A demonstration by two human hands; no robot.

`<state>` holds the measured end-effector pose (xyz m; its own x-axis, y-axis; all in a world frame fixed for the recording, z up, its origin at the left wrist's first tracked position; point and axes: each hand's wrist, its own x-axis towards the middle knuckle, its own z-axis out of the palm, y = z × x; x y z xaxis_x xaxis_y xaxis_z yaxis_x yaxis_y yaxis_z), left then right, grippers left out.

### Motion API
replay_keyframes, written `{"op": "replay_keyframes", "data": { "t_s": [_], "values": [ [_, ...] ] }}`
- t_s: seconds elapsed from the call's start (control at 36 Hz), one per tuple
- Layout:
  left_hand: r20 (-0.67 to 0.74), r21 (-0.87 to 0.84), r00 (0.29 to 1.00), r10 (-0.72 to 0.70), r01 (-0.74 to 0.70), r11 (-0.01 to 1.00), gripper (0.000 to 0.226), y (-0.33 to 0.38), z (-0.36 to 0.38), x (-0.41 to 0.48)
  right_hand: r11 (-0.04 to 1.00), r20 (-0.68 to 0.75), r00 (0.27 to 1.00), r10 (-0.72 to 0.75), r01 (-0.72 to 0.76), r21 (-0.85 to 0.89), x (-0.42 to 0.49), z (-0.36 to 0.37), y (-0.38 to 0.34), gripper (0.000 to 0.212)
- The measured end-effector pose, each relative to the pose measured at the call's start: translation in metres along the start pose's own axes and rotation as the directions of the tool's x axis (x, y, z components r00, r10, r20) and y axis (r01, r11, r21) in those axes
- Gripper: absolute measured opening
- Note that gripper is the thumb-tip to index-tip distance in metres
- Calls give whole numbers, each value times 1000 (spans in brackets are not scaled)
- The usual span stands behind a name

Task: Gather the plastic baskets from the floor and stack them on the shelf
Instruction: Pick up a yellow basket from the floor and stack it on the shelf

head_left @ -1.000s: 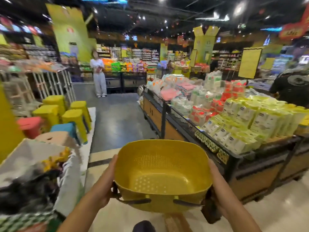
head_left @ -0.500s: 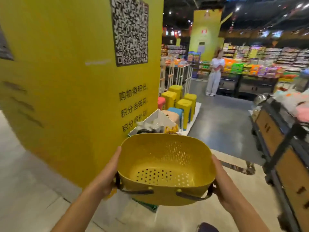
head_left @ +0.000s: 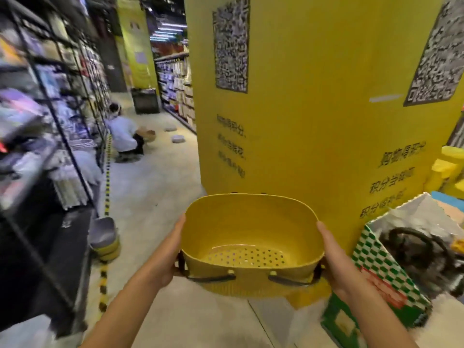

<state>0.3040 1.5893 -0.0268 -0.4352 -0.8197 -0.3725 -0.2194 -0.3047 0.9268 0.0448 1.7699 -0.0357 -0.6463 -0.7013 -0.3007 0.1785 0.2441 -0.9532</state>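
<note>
The left hand (head_left: 167,254) lies flat on the left side of the basket (head_left: 251,222). Its fingers are straight and reach up to the rim. The right hand (head_left: 335,257) does the same on the right side, with straight fingers too. The two hands press the basket between them and hold it up off the floor (head_left: 155,192), low in the middle of the frame.

The basket is yellow and has nothing in it. Its bottom has many small holes. Two dark handles (head_left: 213,279) hang down on the near side.

Just behind the basket stands a big yellow pillar (head_left: 313,126). It has black square codes (head_left: 231,43) near the top and dark writing lower down.

At the lower right, beside the right hand, is a green and white checked box (head_left: 376,264) with something dark inside.

On the left is a tall dark shelf (head_left: 50,116), very blurry. A grey and yellow pile (head_left: 104,237) sits on the floor by its foot. A yellow and black striped line (head_left: 107,177) runs along the floor there.

Far back, at the upper left, a person (head_left: 123,134) squats by the shelf.

At the right edge are some yellow blocks (head_left: 444,169). I cannot tell what they are.
</note>
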Motion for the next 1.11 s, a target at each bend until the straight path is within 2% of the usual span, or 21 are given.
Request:
{"op": "replay_keyframes", "data": {
  "t_s": [0.17, 0.31, 0.33, 0.42, 0.47, 0.53, 0.58, 0.61, 0.72, 0.78, 0.86, 0.92, 1.03, 1.11],
  "values": [
    [-180, -123, 982, -58, 36, 992, 52, 4, -92, 17, 999, 133, 991, 16, -10, -45, 49, 110, -16, 63],
    [-293, -161, 953, -73, 26, 987, 43, 7, -148, 36, 998, 273, 962, 4, 13, -61, 84, 188, -35, 32],
    [-293, -166, 953, -74, 26, 986, 49, 8, -156, 41, 997, 293, 956, 4, 20, -77, 94, 200, -37, 32],
    [-292, -183, 952, -85, 31, 983, 102, 7, -179, 63, 995, 338, 941, 4, 31, -96, 125, 231, -44, 35],
    [-326, -175, 942, -76, 18, 984, 113, 10, -190, 82, 994, 369, 929, 6, 34, -103, 151, 249, -47, 41],
    [-366, -156, 929, -48, -11, 988, 91, 18, -193, 102, 993, 394, 919, 9, 39, -114, 175, 264, -52, 43],
    [-406, -178, 912, -61, -13, 984, 58, 27, -196, 126, 994, 416, 909, 15, 33, -109, 202, 277, -60, 37],
    [-424, -197, 902, -83, -2, 980, 50, 31, -198, 138, 994, 429, 903, 15, 33, -105, 215, 283, -66, 33],
    [-444, -201, 889, -111, 21, 979, 53, 54, -204, 188, 994, 491, 871, -10, 63, -91, 268, 306, -92, 25],
    [-455, -195, 886, -96, 6, 981, 51, 67, -208, 215, 995, 510, 860, -14, 62, -78, 295, 317, -104, 27],
    [-452, -186, 890, -64, -24, 982, 47, 81, -213, 255, 996, 525, 851, -10, 57, -74, 334, 332, -120, 30],
    [-463, -187, 883, -71, -19, 982, 52, 92, -217, 278, 996, 533, 846, -15, 57, -63, 357, 341, -129, 28],
    [-478, -205, 874, -87, -15, 979, 44, 113, -225, 324, 996, 550, 835, -16, 59, -60, 399, 363, -147, 24],
    [-483, -236, 867, -121, 4, 972, 48, 126, -234, 357, 995, 549, 835, -19, 68, -69, 433, 385, -156, 23]
  ]
}}
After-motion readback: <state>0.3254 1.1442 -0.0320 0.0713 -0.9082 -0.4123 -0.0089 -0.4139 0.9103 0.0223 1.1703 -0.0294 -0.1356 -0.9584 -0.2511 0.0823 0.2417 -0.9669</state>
